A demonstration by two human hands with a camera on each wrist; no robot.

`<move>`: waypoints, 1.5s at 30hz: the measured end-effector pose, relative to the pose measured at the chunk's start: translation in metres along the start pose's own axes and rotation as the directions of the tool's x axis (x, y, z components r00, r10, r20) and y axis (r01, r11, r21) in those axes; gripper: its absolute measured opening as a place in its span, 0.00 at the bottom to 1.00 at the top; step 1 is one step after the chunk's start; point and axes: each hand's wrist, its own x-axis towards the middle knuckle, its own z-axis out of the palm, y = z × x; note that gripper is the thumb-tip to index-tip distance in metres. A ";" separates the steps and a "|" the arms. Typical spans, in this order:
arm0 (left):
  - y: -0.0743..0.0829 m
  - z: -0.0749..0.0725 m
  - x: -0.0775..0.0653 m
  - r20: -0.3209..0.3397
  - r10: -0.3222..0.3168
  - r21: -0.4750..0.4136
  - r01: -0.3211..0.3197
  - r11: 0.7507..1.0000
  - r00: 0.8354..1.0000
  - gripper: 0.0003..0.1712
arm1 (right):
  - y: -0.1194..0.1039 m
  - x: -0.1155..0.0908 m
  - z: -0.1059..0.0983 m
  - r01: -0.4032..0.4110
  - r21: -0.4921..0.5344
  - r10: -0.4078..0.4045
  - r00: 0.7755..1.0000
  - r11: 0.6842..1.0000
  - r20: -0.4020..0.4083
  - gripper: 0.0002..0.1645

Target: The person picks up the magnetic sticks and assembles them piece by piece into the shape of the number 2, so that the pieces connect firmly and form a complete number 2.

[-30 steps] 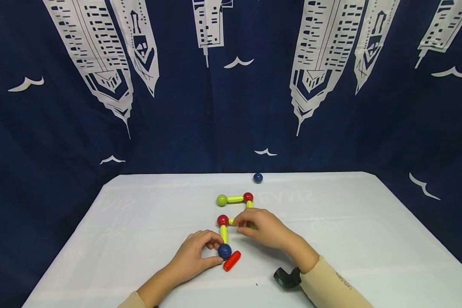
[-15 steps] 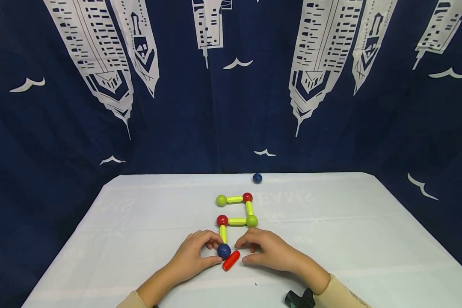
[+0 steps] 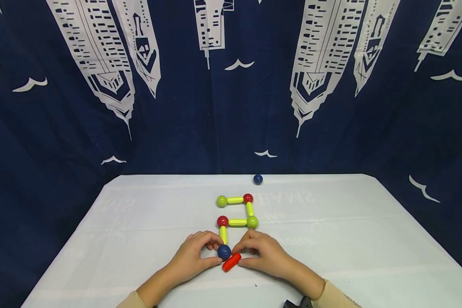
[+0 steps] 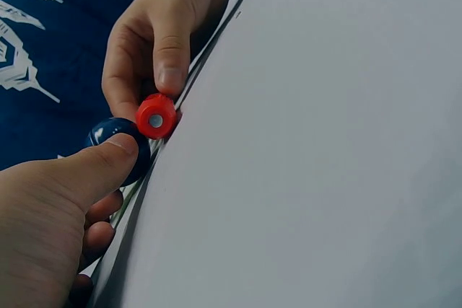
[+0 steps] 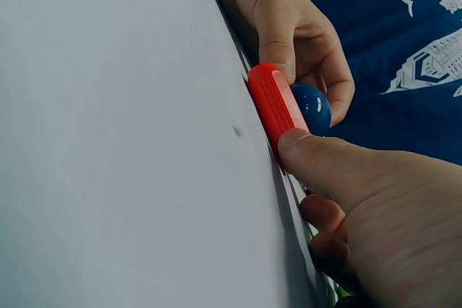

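Observation:
My left hand [image 3: 198, 252] holds a dark blue ball [image 3: 224, 252] between thumb and fingers. The ball sits at the near end of a zigzag of yellow-green rods [image 3: 237, 222], red balls and green balls [image 3: 252, 222] lying on the table. Just right of the ball, my right hand [image 3: 266, 255] pinches a red magnetic rod [image 3: 231, 262] by its far end, the thumb on its side. In the left wrist view, the end of the red rod [image 4: 155, 115] shows a round metal tip beside the blue ball [image 4: 108, 129]. The right wrist view shows the rod's ridged side.
Another blue ball [image 3: 258, 179] lies at the back edge of the white table [image 3: 158, 201]. A dark cloth [image 3: 215, 107] with white building prints hangs behind it. A black device [image 3: 298, 303] is by the right sleeve.
My right hand has come from the green ball in the zigzag down to the red rod and now pinches it. The left hand stays at the blue ball.

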 end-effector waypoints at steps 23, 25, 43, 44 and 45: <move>-0.001 0.002 -0.001 -0.019 0.023 0.000 -0.023 1.000 1.000 0.23 | 0.020 -0.005 -0.024 0.018 0.239 -0.025 0.999 0.971 0.025 0.11; -0.002 0.001 -0.001 -0.022 0.023 0.002 -0.023 1.000 0.999 0.23 | 0.020 -0.005 -0.024 0.010 0.250 -0.016 1.000 0.968 0.023 0.10; -0.002 0.001 -0.001 0.000 0.008 -0.011 -0.008 1.000 1.000 0.21 | 0.017 -0.006 -0.021 -0.066 0.238 0.056 0.997 0.969 0.049 0.11; -0.002 0.001 -0.001 0.000 0.008 -0.011 -0.008 1.000 1.000 0.21 | 0.016 -0.006 -0.021 -0.070 0.237 0.060 0.997 0.969 0.050 0.11; -0.002 0.001 -0.001 0.000 0.008 -0.010 -0.008 1.000 1.000 0.21 | 0.016 -0.006 -0.022 -0.073 0.235 0.063 0.997 0.969 0.051 0.11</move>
